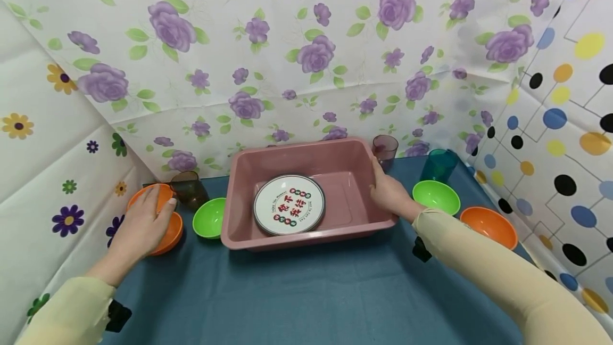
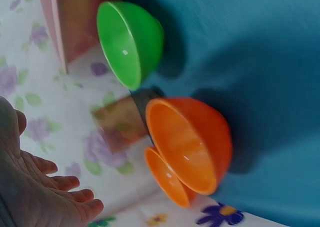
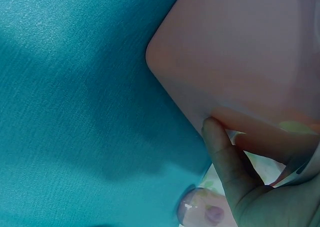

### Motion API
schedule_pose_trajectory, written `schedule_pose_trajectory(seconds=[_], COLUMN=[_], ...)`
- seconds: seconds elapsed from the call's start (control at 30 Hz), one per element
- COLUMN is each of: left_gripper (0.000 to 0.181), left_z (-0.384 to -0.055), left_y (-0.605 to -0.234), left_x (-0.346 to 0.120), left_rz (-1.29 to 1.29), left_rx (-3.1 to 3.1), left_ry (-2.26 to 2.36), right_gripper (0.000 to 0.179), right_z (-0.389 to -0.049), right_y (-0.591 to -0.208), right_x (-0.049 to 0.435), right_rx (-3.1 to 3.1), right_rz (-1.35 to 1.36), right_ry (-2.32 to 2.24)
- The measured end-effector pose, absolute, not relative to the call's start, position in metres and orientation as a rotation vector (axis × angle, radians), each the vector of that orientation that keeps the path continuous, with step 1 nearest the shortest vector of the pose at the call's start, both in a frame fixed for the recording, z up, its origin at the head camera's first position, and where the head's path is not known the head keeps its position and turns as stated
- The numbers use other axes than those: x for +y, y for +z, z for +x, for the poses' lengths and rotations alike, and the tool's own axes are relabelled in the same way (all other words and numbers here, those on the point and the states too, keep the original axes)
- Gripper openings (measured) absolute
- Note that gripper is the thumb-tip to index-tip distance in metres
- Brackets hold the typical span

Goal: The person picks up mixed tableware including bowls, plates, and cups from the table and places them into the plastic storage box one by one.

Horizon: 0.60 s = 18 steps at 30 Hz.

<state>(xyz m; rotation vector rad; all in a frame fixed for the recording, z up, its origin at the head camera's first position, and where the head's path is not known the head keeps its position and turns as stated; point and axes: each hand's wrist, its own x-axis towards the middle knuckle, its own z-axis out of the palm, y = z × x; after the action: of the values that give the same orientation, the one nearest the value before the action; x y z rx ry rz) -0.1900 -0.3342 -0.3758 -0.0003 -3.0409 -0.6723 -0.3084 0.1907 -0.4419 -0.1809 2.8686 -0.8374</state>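
A pink rectangular basin [image 1: 342,198] stands on the blue-covered table against the flowered cloth. Inside it, on the left half, lies a round white plate [image 1: 268,204] with a dark rim and red and green lettering. My right hand [image 1: 394,195] grips the basin's right rim; in the right wrist view the thumb [image 3: 220,147] lies along the basin wall. My left hand [image 1: 141,225] hovers with relaxed fingers over two orange bowls, a front one [image 2: 205,142] and a rear one [image 2: 165,179]. The left wrist view shows nothing in that hand.
Left of the basin are a green bowl [image 1: 208,220] and a brown see-through cup [image 1: 190,191]. On the right stand a purplish cup [image 1: 385,148], a teal cup [image 1: 438,166], a green bowl [image 1: 437,197] and an orange bowl [image 1: 490,227]. Patterned cloths enclose the back and sides.
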Motion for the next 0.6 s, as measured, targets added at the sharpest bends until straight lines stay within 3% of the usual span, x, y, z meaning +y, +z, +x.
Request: schedule_pose_trajectory(seconds=[0.6], left_gripper=[0.07], left_z=[-0.168], left_y=[-0.401], left_x=[-0.398], left_rz=[0.17], left_rx=[-2.977], left_ry=[-0.791], right_gripper=[0.087], right_z=[-0.31], right_y=[-0.446], right_x=[0.191], right_rx=[2.856], right_rz=[-0.168], right_ry=[-0.851])
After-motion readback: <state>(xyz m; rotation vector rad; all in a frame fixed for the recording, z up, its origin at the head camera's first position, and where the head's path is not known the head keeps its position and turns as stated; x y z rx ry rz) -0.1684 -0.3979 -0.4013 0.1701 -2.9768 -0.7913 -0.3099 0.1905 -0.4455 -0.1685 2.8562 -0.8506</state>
